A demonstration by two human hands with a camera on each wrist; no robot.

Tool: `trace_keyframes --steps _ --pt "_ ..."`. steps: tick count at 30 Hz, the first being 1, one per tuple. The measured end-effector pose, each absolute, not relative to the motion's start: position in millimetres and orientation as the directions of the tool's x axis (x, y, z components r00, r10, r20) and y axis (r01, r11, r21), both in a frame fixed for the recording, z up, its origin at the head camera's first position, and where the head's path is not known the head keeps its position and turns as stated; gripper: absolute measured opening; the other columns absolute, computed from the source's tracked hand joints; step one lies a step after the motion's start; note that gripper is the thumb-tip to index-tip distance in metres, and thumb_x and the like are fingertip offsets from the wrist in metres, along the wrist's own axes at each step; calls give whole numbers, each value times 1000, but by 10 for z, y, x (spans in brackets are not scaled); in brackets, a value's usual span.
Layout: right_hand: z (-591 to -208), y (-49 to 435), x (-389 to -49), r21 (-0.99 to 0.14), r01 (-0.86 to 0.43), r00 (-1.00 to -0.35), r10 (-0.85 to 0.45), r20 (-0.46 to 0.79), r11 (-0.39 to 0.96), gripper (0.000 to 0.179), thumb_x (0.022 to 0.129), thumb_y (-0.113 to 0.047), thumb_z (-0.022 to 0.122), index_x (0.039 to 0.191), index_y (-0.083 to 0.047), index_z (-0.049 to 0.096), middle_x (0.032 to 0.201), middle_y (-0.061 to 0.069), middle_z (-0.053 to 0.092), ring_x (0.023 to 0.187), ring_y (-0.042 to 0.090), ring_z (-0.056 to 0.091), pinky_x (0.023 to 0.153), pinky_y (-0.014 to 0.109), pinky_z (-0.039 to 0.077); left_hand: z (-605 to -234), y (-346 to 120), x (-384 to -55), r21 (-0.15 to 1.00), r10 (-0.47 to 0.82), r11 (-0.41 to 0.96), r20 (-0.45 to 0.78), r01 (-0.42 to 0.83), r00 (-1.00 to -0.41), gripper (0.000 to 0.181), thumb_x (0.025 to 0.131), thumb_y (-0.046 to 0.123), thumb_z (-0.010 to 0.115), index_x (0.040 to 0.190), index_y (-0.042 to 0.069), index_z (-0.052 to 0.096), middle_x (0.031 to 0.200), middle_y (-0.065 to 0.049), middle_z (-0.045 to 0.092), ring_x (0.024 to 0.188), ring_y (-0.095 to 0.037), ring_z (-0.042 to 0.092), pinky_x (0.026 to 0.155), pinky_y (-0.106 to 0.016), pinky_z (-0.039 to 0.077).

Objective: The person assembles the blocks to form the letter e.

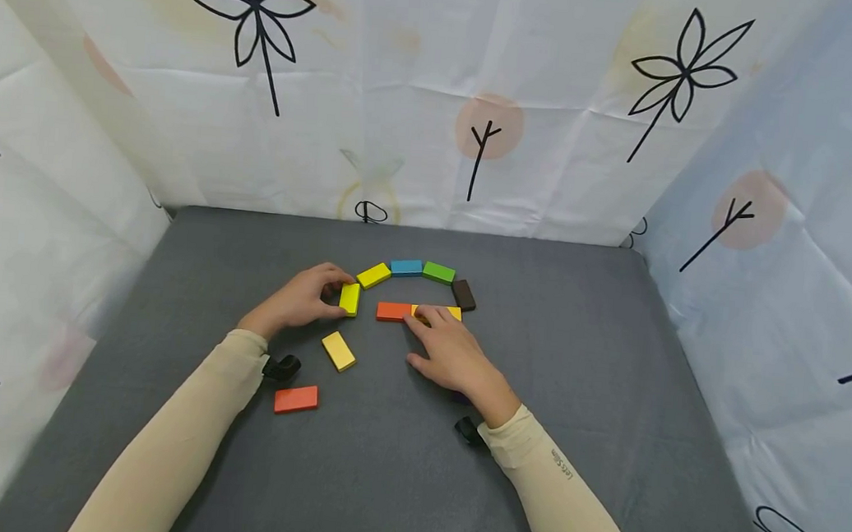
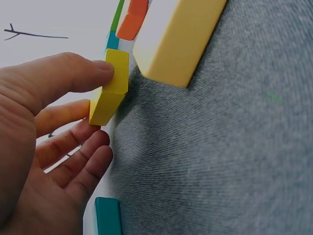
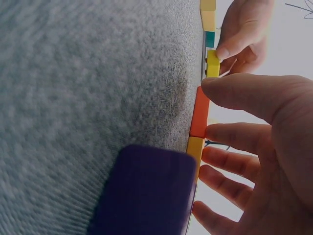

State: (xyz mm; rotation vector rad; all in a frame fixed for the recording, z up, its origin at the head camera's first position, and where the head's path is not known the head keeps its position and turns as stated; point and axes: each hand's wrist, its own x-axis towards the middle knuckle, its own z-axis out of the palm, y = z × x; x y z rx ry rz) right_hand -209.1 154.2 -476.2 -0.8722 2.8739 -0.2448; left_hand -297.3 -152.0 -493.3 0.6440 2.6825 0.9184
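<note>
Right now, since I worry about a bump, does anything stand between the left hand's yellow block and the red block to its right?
Nothing visible does: in the head view, only bare grey tabletop separates the yellow block in the left hand from the red block.

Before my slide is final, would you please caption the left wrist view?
Left hand pinching a yellow block, a pale yellow block nearby.

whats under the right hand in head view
Part of a dark purple block and some amber block show; the hand covers the rest, so amber could be one block or two.
</note>
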Motion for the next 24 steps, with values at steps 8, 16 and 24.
trace_keyframes --steps 8,16,24 --pt "-4764 1540 -2094 -199 -540 -824 -562 -76 818 69 105 -36 75 164 -14 49 163 12 46 149 30 41 121 48 39 -4973 -1523 -2989 623 491 704 -82 340 -867 57 95 13 85 147 1 64 140 -18 59 117 -34 58 98 -52 53" --pt "-4771 1546 -2095 -204 -542 -822 -565 -74 815 69 105 -36 75 164 -13 50 163 12 46 149 30 41 121 48 38 -4989 -1499 -3000 624 496 703 -87 341 -864 60 95 14 85 149 1 63 143 -17 57 118 -34 57 98 -51 53" --pt "-4781 1548 -2101 -217 -544 -820 -568 -64 810 69 104 -35 76 164 -12 49 164 13 45 150 31 41 121 49 38 -4986 -1488 -3005 617 488 713 -93 335 -868 61 95 15 86 150 2 63 143 -16 57 117 -32 57 97 -50 53"
